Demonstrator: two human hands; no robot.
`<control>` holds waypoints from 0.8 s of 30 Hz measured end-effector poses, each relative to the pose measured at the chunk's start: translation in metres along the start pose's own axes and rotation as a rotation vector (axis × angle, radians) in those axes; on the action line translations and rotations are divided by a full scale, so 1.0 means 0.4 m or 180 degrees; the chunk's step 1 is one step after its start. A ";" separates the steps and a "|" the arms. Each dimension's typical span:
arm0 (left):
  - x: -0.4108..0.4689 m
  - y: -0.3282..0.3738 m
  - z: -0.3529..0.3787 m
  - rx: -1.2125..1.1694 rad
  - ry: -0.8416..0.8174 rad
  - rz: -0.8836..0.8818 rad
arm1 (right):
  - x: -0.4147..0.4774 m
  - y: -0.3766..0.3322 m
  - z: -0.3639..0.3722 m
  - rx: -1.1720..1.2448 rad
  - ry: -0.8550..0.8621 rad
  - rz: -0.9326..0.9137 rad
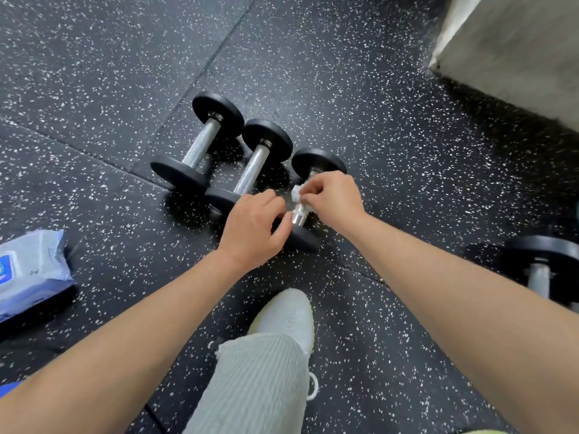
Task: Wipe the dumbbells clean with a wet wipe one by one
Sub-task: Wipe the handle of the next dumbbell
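Three black dumbbells with silver handles lie side by side on the speckled floor: the left dumbbell [200, 142], the middle dumbbell [253, 164] and the right dumbbell [316, 162]. My right hand [332, 198] pinches a white wet wipe [296, 193] against the right dumbbell's handle. My left hand [253, 227] grips the near black plate of that same dumbbell, fingers curled over its edge. Part of the handle shows between my two hands.
A blue-and-white pack of wet wipes [31, 270] lies at the left edge. Another dumbbell [545, 264] sits at the right edge. A pale concrete block [513, 48] fills the far right corner. My leg and white shoe [291, 317] are below my hands.
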State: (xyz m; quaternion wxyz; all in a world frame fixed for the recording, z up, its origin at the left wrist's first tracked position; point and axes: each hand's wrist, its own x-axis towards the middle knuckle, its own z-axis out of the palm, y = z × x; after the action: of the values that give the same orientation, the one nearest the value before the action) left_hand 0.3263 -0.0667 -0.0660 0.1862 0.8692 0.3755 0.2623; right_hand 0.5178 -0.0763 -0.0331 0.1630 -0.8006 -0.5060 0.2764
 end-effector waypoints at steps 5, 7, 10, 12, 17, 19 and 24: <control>-0.004 0.003 0.005 0.0026 0.0119 0.0019 | -0.046 0.006 0.003 0.0021 -0.0402 -0.0078; -0.007 0.007 0.006 0.0034 0.0146 -0.0026 | -0.065 0.007 0.006 -0.0076 -0.0604 -0.0246; -0.012 0.017 0.007 0.0035 0.0162 -0.0089 | -0.047 0.004 0.001 -0.0061 -0.0279 -0.0265; -0.016 0.020 0.003 0.0021 0.0162 -0.0095 | -0.025 -0.005 -0.005 -0.0050 -0.0022 -0.0147; -0.017 0.024 0.003 -0.0003 0.0182 -0.0180 | -0.013 -0.017 -0.005 -0.0143 0.0519 0.0052; -0.018 0.030 0.007 -0.0041 0.0209 -0.0210 | -0.035 -0.011 0.005 -0.0272 0.0536 -0.0067; -0.018 0.044 0.010 -0.0048 0.0208 -0.0271 | -0.075 -0.001 0.019 -0.0787 0.0291 -0.0565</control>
State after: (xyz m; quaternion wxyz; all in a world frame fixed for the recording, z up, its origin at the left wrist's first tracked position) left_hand 0.3345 -0.0840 -0.0623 0.1914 0.8420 0.4160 0.2852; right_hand 0.5026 -0.1033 -0.0305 0.1098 -0.7785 -0.5970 0.1596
